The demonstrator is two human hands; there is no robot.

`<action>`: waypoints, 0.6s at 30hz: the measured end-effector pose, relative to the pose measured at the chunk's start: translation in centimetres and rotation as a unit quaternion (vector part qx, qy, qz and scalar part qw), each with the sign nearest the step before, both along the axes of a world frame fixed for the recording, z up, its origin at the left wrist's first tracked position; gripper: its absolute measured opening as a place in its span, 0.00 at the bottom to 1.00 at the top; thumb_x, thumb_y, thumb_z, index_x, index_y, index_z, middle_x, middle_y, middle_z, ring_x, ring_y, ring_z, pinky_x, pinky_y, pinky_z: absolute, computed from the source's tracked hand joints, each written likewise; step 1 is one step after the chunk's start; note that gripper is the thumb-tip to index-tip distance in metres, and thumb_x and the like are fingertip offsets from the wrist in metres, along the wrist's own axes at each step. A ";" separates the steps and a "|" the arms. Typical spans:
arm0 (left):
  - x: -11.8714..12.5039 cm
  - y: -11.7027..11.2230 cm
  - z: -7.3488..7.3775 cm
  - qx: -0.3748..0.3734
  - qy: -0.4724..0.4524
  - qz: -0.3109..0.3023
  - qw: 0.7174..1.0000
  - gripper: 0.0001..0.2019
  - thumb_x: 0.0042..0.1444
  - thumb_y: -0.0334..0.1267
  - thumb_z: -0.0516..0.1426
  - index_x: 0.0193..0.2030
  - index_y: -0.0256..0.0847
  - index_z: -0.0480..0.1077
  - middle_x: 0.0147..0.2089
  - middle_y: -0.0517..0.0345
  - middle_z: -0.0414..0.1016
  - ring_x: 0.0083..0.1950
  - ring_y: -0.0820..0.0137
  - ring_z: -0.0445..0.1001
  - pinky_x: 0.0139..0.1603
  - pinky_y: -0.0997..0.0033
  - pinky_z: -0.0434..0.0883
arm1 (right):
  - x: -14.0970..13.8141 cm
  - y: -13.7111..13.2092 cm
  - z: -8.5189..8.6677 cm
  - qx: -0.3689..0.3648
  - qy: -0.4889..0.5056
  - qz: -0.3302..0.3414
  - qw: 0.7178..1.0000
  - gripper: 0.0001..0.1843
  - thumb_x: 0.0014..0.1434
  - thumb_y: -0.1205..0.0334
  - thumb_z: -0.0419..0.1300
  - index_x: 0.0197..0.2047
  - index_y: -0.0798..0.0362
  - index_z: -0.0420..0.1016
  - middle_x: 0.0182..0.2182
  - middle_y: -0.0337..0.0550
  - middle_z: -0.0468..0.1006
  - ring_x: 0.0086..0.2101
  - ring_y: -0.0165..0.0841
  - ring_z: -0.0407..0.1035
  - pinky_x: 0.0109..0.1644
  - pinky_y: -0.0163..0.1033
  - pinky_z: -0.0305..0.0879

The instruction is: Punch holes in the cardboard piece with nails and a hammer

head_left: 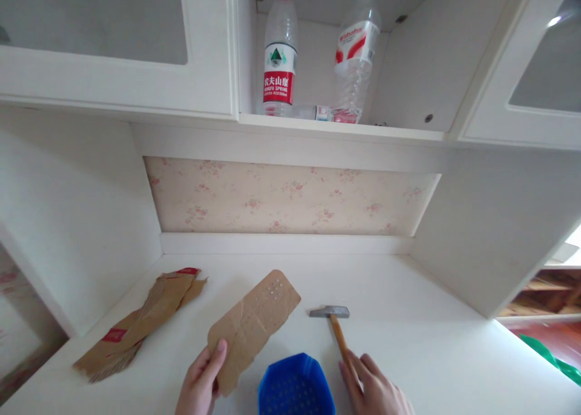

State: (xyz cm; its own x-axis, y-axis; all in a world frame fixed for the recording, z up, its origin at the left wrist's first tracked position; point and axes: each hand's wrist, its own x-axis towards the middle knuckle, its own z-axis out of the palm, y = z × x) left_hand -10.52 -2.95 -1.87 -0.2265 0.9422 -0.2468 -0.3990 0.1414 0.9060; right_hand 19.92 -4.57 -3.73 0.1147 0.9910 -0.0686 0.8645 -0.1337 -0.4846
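My left hand (203, 380) grips the lower left end of a flat brown cardboard piece (249, 330), thumb on top. The piece is tilted up off the desk, with rounded upper corners, a ragged lower edge and several small shiny specks near its far end. My right hand (374, 383) is closed round the wooden handle of a hammer (336, 329), whose grey metal head points away from me. Between my hands stands a blue plastic basket (297, 386) with a perforated bottom, cut off by the frame's lower edge.
Torn corrugated cardboard (145, 324) lies on the white desk (390, 288) at left. Overhead, an open cabinet shelf (399, 133) holds a red-capped bottle (279, 70) and another clear bottle (356, 58). White side panels (490, 221) bound the desk. Something green (549, 354) shows at far right.
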 end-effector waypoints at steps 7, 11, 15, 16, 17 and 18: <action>0.6 0.5 -2.1 0.040 0.114 0.016 0.993 0.29 0.41 0.67 0.63 0.24 0.37 0.69 0.18 0.69 0.57 0.18 0.79 0.53 0.19 0.79 0.50 | -2.0 3.0 -0.1 0.036 0.330 0.000 0.943 0.32 0.60 0.39 0.49 0.51 0.57 0.75 0.26 0.40 0.72 0.26 0.36 0.70 0.28 0.40 0.66; 1.1 1.4 -3.4 0.014 0.115 0.030 0.993 0.31 0.37 0.70 0.62 0.26 0.39 0.70 0.17 0.69 0.57 0.18 0.78 0.54 0.18 0.79 0.49 | -2.9 5.5 0.2 0.005 0.490 0.023 0.871 0.31 0.56 0.41 0.58 0.52 0.58 0.74 0.25 0.37 0.71 0.26 0.33 0.70 0.20 0.35 0.61; 1.6 2.6 -4.5 -0.010 0.129 0.002 0.992 0.32 0.37 0.71 0.61 0.26 0.40 0.71 0.16 0.69 0.57 0.17 0.76 0.56 0.17 0.78 0.50 | -2.7 7.0 -0.1 -0.019 0.575 0.031 0.817 0.37 0.51 0.39 0.64 0.55 0.58 0.70 0.38 0.49 0.80 0.34 0.37 0.73 0.25 0.37 0.65; 1.8 2.9 -4.6 -0.014 0.135 -0.012 0.991 0.32 0.36 0.72 0.61 0.27 0.39 0.71 0.16 0.69 0.58 0.17 0.76 0.56 0.17 0.78 0.51 | -2.6 7.1 -0.3 -0.026 0.589 0.022 0.807 0.41 0.49 0.37 0.64 0.57 0.58 0.68 0.41 0.53 0.80 0.36 0.38 0.74 0.26 0.37 0.66; 2.0 3.2 -4.6 -0.016 0.140 -0.025 0.990 0.33 0.35 0.72 0.62 0.27 0.39 0.71 0.17 0.68 0.59 0.17 0.76 0.56 0.17 0.78 0.51 | -2.6 7.0 -0.6 -0.033 0.600 0.009 0.800 0.44 0.47 0.36 0.65 0.59 0.58 0.66 0.44 0.56 0.80 0.37 0.39 0.74 0.26 0.38 0.67; 2.4 3.4 -4.4 -0.015 0.143 -0.035 0.989 0.34 0.35 0.72 0.62 0.28 0.39 0.72 0.17 0.68 0.61 0.17 0.76 0.57 0.17 0.79 0.51 | -2.7 6.9 -0.9 -0.037 0.608 -0.002 0.793 0.47 0.46 0.36 0.66 0.60 0.58 0.63 0.46 0.57 0.80 0.37 0.39 0.75 0.27 0.38 0.67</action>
